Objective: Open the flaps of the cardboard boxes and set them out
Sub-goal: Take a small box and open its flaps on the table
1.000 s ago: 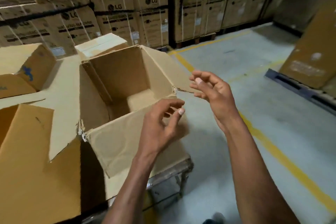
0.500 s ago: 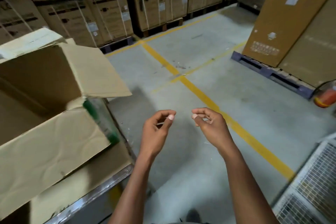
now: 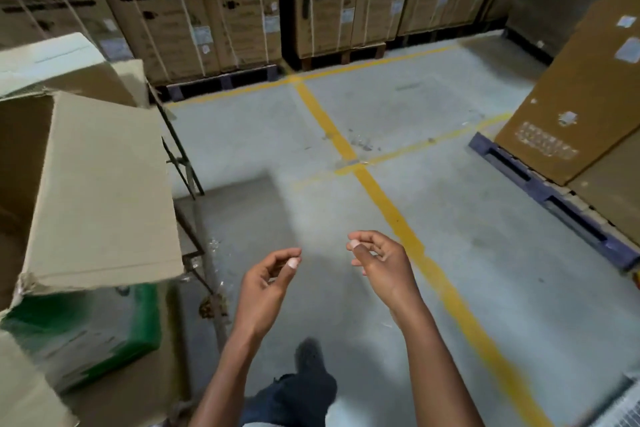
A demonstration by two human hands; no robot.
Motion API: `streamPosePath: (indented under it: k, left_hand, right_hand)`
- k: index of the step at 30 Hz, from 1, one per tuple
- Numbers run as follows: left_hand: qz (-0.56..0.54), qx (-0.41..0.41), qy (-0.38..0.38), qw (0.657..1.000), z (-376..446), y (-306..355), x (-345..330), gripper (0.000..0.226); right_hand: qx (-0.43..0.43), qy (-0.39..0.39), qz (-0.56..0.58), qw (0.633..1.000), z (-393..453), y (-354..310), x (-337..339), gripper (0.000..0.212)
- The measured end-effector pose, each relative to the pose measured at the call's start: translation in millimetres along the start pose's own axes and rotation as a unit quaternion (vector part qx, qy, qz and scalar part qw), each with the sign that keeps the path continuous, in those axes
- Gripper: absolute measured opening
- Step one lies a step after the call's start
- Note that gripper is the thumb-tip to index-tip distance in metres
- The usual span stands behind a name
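Observation:
An opened cardboard box (image 3: 100,191) stands at the left edge on a table, its right flap spread out flat toward the aisle; a green and white printed side shows below the flap. My left hand (image 3: 268,282) hangs over the bare floor to the right of the box, fingers loosely curled, holding nothing. My right hand (image 3: 379,262) is beside it, also empty, fingers curled with the thumb near the fingertips. Neither hand touches the box.
The metal table frame (image 3: 194,246) edges the box. Stacked LG cartons (image 3: 221,10) on pallets line the back. A tall brown carton (image 3: 585,87) sits on a blue pallet (image 3: 554,198) at right. Yellow lines (image 3: 384,198) cross the grey floor. My dark shoe (image 3: 308,360) is below.
My view has swung right, away from the box and out over the aisle. Both hands have left the box's flaps and drifted slightly apart over the floor.

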State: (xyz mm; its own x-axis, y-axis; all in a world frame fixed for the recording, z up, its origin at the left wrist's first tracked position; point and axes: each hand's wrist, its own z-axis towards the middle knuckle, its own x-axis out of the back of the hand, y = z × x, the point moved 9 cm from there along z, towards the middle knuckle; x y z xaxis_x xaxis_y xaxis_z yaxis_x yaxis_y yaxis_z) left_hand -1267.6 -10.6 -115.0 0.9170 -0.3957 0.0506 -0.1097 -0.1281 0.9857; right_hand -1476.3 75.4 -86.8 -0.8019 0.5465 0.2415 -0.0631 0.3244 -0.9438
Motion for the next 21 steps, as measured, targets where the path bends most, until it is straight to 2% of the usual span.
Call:
streamPosePath:
  k: [4,10,12,16,21]
  left_hand:
    - [-0.023,0.013,0.031,0.999,91.0,4.4,-1.6,0.016]
    - [-0.066,0.011,0.077,0.995,204.6,44.9,8.8,0.011]
    - [-0.070,0.007,0.096,0.993,226.7,54.2,18.5,0.022]
    - [-0.068,0.009,0.166,0.984,276.9,61.9,59.5,0.030]
    - [-0.065,0.025,0.290,0.955,346.4,54.4,124.0,0.017]
  right_hand:
    - [0.012,-0.031,-0.030,0.999,90.5,-16.2,-17.5,0.012]
    - [0.026,-0.069,-0.046,0.996,219.9,-65.8,-53.9,0.013]
    - [0.028,-0.095,-0.048,0.994,254.5,-80.8,-76.3,0.014]
    - [0.032,-0.191,-0.061,0.979,321.2,-108.1,-141.5,0.013]
    - [0.074,-0.269,-0.070,0.958,423.6,-148.4,-223.4,0.012]
